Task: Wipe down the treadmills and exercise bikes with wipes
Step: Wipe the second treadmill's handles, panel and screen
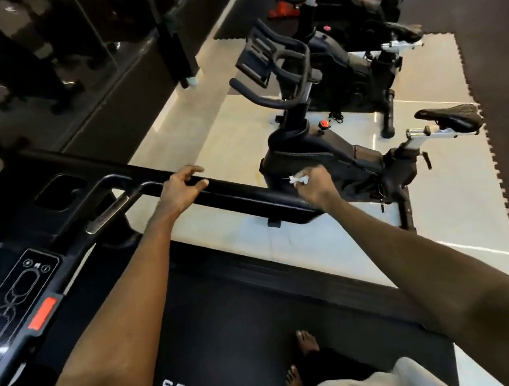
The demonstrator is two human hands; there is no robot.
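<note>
A person stands barefoot on a treadmill's belt [221, 331], printed "FITNESS", and works along its side handrail [239, 191]. The right hand [315, 188] pinches a crumpled white wipe [299, 179] between thumb and bunched fingers, pressing it on the rail near its outer end. The left hand [184, 187] holds the same rail closer to the console [12, 291], its fingers slightly spread and curled over the bar. A red tab [42, 313] sits at the console's edge. Just beyond the rail, a black exercise bike [324, 155] stands on the pale floor [204, 134], with further bikes [357, 69] lined up behind it.
</note>
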